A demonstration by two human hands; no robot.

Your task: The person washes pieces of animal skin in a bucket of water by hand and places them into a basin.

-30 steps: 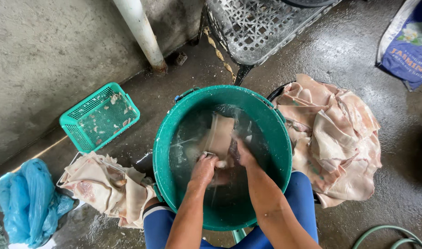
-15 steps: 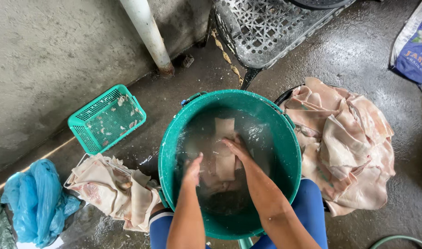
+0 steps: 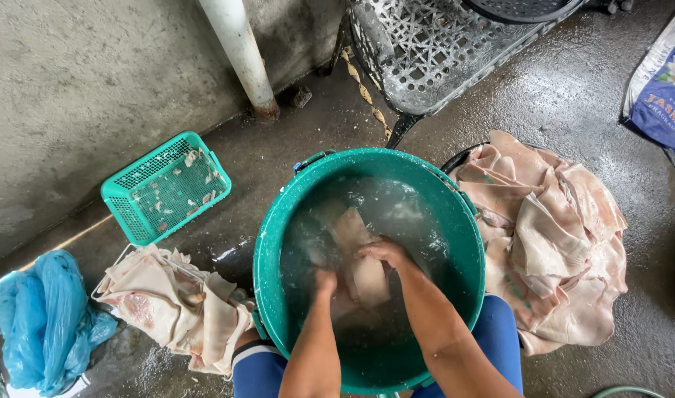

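Shifted since a half-second ago: both hands sit deeper in the green tub point(image 3: 466, 221), and the pale sheet of skin point(image 3: 356, 250) has swung to lie lengthwise under them.

Head view: the left hand point(image 3: 324, 282) is plunged into cloudy water, fingers hidden below the surface, so whether they grip cannot be told. The right hand point(image 3: 385, 253) lies curled over the sheet's middle, fingers bent down onto it, pressing or grasping it; the sheet stays submerged in the tub between the two forearms. The change suggests the rinsing is mid-stroke, the piece being worked rather than lifted out.

A heap of similar pale sheets point(image 3: 551, 236) rests just right of the tub, a smaller pile point(image 3: 172, 309) on its left. A green basket point(image 3: 164, 188) sits by the wall, a blue plastic bag point(image 3: 43, 320) at far left.
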